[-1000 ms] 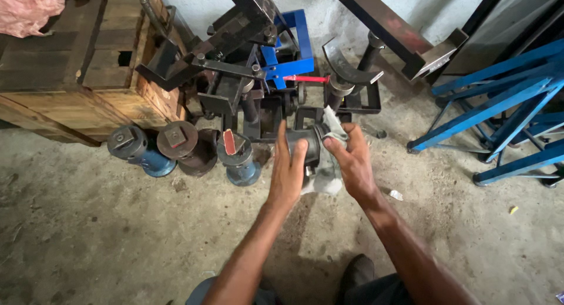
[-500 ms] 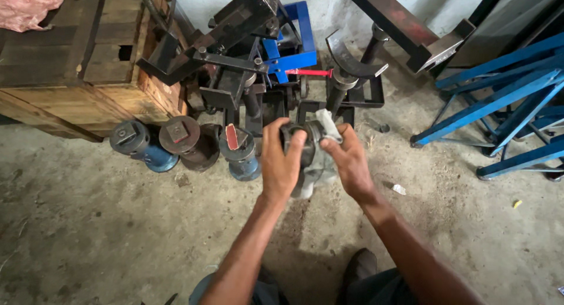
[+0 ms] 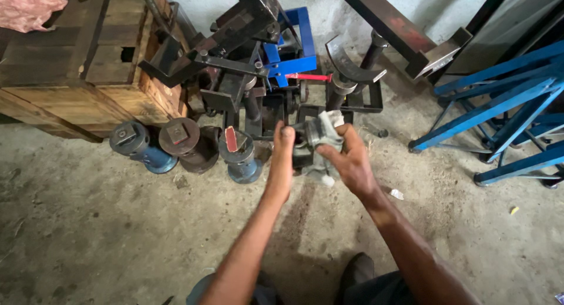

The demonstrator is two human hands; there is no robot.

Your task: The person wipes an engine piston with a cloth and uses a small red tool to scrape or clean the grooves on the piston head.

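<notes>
Both hands meet over a dark metal part (image 3: pixel 305 147) that stands on the concrete floor (image 3: pixel 106 234), right at the front of the heap of black steel frames (image 3: pixel 247 88). Left hand (image 3: pixel 282 155) is closed over the part's left side, thumb up and fingers wrapped out of sight behind it. Right hand (image 3: pixel 346 158) pinches a grey rag (image 3: pixel 322 142) between thumb and fingers and presses it against the part's right and top faces; a loose end of the rag hangs below the palm toward the floor.

Seen from the hands, the part lies straight ahead and between them, so neither arm has further to reach (the left sits a shade closer to its body, the right works through the cloth). Its long axis seems to run upright, though the rag and fingers hide too much of it to be sure.

Left of the part stand three short cylinders in a row: a blue one with a red patch on top (image 3: pixel 239 155) nearest, a rusty brown one (image 3: pixel 187 142) next, another blue one (image 3: pixel 138 145) furthest. Behind those is a wooden crate (image 3: pixel 76 76). Beyond the part a blue bracket (image 3: pixel 291 52) sits in the heap, and well to its right are blue metal stands (image 3: pixel 499 111).
</notes>
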